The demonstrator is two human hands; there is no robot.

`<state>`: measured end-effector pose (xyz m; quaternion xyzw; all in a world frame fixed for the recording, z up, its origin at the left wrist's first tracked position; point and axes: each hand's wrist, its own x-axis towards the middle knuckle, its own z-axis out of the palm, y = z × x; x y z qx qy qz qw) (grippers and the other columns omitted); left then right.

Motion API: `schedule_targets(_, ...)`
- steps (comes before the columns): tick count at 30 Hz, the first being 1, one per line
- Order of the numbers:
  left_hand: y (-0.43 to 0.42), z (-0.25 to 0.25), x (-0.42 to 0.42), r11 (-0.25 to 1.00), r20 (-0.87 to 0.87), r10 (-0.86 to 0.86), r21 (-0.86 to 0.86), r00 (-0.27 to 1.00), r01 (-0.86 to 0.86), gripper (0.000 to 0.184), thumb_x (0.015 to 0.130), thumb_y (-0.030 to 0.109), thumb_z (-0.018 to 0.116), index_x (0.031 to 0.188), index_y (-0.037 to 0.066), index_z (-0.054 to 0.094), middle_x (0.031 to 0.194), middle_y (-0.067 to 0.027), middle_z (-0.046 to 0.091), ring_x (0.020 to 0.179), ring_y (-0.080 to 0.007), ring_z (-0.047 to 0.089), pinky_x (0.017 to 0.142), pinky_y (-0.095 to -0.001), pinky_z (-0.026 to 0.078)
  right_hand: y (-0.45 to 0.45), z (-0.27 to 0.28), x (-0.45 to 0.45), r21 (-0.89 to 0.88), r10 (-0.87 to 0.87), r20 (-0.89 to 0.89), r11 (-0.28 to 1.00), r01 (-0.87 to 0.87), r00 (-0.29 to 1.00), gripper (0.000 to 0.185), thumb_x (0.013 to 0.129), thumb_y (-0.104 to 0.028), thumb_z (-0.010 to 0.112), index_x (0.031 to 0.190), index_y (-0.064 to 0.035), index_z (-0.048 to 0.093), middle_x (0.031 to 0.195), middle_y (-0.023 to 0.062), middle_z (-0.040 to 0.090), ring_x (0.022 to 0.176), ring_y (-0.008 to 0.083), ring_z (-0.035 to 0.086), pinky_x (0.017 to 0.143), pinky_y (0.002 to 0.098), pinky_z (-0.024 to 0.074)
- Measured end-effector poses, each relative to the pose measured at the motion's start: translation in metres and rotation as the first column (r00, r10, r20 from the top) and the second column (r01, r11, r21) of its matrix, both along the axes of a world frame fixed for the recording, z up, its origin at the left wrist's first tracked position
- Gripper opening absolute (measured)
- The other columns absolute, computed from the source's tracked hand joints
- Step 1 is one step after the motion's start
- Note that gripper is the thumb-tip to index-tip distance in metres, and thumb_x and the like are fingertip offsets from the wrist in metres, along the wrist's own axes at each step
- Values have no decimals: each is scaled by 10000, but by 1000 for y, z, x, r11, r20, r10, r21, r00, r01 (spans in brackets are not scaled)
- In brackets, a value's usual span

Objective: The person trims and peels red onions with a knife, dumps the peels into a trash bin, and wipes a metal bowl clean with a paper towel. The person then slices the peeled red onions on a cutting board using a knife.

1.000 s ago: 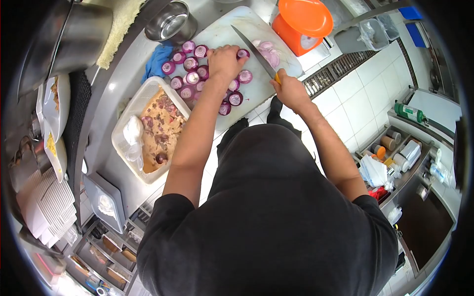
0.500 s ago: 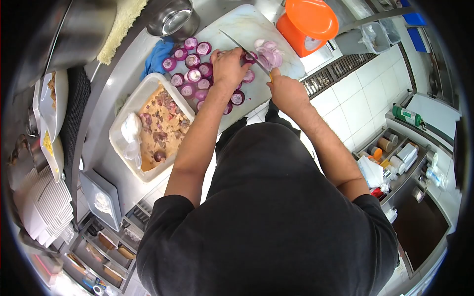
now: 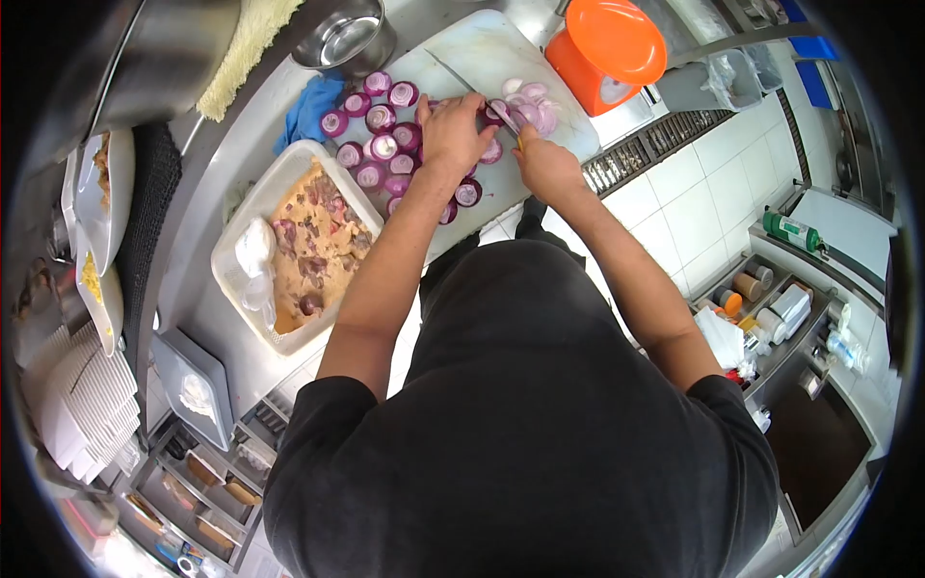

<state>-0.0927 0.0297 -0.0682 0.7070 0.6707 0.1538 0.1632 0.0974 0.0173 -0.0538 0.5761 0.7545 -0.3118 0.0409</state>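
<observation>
One onion [image 3: 496, 113] lies on the board [image 3: 499, 39] beside slices [image 3: 536, 108]. My left hand [image 3: 451, 135] curls by it, whether gripping I cannot tell; my right hand [image 3: 549, 169] is closed round the knife [image 3: 455, 75]. Should the onion roll, the knife could slip toward my left hand.

Bright light whitens the floor tiles [image 3: 679, 185], while fisheye distortion bows everything towards dark, vignetted edges.

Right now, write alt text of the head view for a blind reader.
A person's right hand holds a knife at a red onion on a cutting board, the left hand beside it. More onions cluster nearby; slices lie to the right.
</observation>
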Motion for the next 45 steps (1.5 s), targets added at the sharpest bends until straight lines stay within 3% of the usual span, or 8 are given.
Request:
schedule_targets(10,5,8,26,989,-262,-78,-146,962,40,555,794,409,813,1237,108,668,1178,-124,739,1187,-301,678,1187,-541,308,1,6,22,-24,-29,5,999,29,1000,387,1040,-330,620,1232,-8,525,1002,272,742,956,457,733,833,555,573)
schedule_targets(16,8,15,24,968,-252,-100,-248,962,36,600,811,435,805,1284,96,660,1241,-140,725,1232,-312,662,1206,-527,303,2,40,13,31,34,101,999,-37,994,348,1031,-280,625,1210,3,535,939,232,755,914,421,752,806,527,587)
schedule_targets(22,-6,7,26,996,-226,-13,-89,974,-7,591,806,351,828,1304,95,643,1241,-138,730,1261,-310,648,1237,-515,281,-6,48,12,44,92,104,994,-97,990,365,1052,-300,606,1210,18,525,912,251,746,859,445,746,754,550,587)
schedule_targets(28,-6,0,24,997,-211,-15,-74,977,-1,494,811,299,809,1252,125,673,1198,-127,739,1231,-333,660,1218,-511,317,-5,18,-1,-5,3,92,1000,-2,996,319,1045,-258,587,1198,18,541,971,263,749,962,443,740,846,542,574)
schedule_targets(32,-3,-13,26,998,-189,31,-44,982,-40,348,844,283,766,1153,131,717,1105,-145,759,1146,-332,697,1173,-521,365,-2,50,8,32,86,110,995,-91,990,309,1047,-261,570,1204,5,569,1011,272,744,984,464,726,873,552,561)
schedule_targets(35,-6,-10,28,989,-161,47,-131,986,-68,262,859,197,694,1111,133,729,1006,-153,774,1062,-331,728,1148,-525,383,-9,21,10,152,156,45,975,-161,987,278,1049,-257,547,1163,-11,610,993,290,725,939,481,708,847,603,536)
schedule_targets(37,-7,-14,26,994,-154,80,-61,985,-90,237,863,181,647,1077,136,738,975,-151,780,1026,-312,743,1155,-493,374,-4,-5,-3,64,25,93,997,-31,995,355,1057,-305,552,1221,9,549,1037,306,732,999,503,705,864,591,546)
schedule_targets(45,-10,-16,32,986,-72,135,-91,988,-141,206,873,198,634,997,104,769,979,-145,784,1066,-291,740,1255,-490,275,5,23,3,127,197,111,969,-211,974,374,1041,-288,599,1175,42,489,964,360,711,929,538,703,797,598,553)
